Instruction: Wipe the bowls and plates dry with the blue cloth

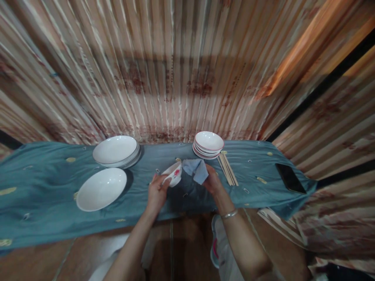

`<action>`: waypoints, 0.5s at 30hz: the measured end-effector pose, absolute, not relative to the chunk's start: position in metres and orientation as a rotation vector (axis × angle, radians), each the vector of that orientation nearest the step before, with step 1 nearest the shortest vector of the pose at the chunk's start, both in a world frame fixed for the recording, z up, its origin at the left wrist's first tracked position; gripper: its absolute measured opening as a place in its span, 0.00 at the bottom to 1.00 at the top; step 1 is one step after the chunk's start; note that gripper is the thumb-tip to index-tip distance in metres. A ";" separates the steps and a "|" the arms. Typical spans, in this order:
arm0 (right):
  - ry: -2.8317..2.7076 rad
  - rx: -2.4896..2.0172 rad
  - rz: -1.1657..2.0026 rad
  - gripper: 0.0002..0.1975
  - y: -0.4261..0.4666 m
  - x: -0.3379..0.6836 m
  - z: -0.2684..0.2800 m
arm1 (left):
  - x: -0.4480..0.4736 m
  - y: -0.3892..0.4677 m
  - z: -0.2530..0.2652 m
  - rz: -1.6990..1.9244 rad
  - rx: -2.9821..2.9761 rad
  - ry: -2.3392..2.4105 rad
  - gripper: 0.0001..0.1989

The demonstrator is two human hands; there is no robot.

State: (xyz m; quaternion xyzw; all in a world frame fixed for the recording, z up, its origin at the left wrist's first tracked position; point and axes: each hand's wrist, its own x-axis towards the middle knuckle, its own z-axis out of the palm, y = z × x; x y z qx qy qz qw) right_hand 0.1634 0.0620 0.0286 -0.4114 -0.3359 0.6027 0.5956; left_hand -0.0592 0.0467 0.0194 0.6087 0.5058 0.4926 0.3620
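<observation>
My left hand grips a small white bowl with a red flower on its outside. The bowl is tilted on its side above the table, its opening turned away from me. Just to the right, my right hand is closed on a blue-grey cloth, which hangs loosely from the fingers close to the bowl's rim. A narrow gap shows between cloth and bowl. Some right fingertips are hidden behind the cloth. Behind the hands stands a stack of small red-rimmed bowls.
Several wooden chopsticks lie right of the small bowls. On the left are stacked large white dishes and a single large white bowl. A black phone rests near the right end of the teal tablecloth. A pleated curtain hangs behind.
</observation>
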 end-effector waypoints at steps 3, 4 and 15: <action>-0.769 -0.935 1.308 0.11 0.065 0.163 0.033 | -0.055 0.044 0.029 1.296 1.210 1.266 0.21; -0.790 -0.941 1.258 0.11 0.065 0.162 0.036 | -0.053 0.043 0.032 1.310 1.074 1.237 0.23; -2.019 -1.062 0.164 0.27 0.015 0.084 0.043 | -0.045 0.032 0.050 1.363 0.545 0.943 0.20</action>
